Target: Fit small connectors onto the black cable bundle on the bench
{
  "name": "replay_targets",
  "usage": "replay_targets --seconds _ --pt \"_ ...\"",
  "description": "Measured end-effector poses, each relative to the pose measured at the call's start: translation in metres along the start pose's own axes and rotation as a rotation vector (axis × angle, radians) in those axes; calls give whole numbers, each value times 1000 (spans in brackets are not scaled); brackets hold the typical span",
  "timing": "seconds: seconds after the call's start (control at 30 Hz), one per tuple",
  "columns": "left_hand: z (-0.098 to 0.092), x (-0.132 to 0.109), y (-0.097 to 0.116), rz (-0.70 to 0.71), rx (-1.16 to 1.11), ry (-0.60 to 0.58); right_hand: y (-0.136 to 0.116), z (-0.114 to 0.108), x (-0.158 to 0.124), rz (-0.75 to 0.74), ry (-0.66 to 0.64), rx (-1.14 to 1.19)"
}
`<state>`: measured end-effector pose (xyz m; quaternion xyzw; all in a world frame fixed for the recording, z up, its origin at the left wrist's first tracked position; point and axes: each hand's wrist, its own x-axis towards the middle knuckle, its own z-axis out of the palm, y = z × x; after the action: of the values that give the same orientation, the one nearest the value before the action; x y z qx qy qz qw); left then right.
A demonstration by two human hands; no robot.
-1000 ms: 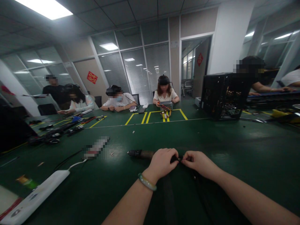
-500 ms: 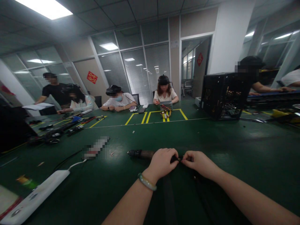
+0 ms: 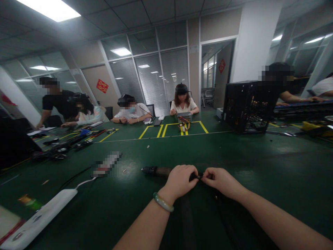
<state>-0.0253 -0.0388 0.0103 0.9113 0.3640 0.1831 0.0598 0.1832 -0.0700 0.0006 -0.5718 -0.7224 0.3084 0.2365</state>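
Note:
My left hand (image 3: 180, 180) is closed around the rear end of a dark electric screwdriver (image 3: 156, 171) that lies on the green table, its tip pointing left. My right hand (image 3: 221, 180) meets it at the tool's end, fingers pinched on a small dark part there that I cannot make out. A pale green bracelet (image 3: 163, 202) sits on my left wrist. Dark straps or cables (image 3: 187, 218) run from the hands toward me across the table.
A white power strip (image 3: 39, 217) lies at the near left with its cable running right. A black open computer case (image 3: 247, 106) stands at the right. Tools and cables (image 3: 65, 146) lie at the far left. Several people sit around the table's far side.
My hands have stayed still. The person standing at the far left has leaned down and moved the papers onto the table.

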Motion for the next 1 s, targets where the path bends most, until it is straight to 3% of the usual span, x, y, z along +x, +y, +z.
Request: replay_targets --seconds 1.0 --pt "-1 1 0 -4 22 -18 -1 0 0 -7 15 -20"
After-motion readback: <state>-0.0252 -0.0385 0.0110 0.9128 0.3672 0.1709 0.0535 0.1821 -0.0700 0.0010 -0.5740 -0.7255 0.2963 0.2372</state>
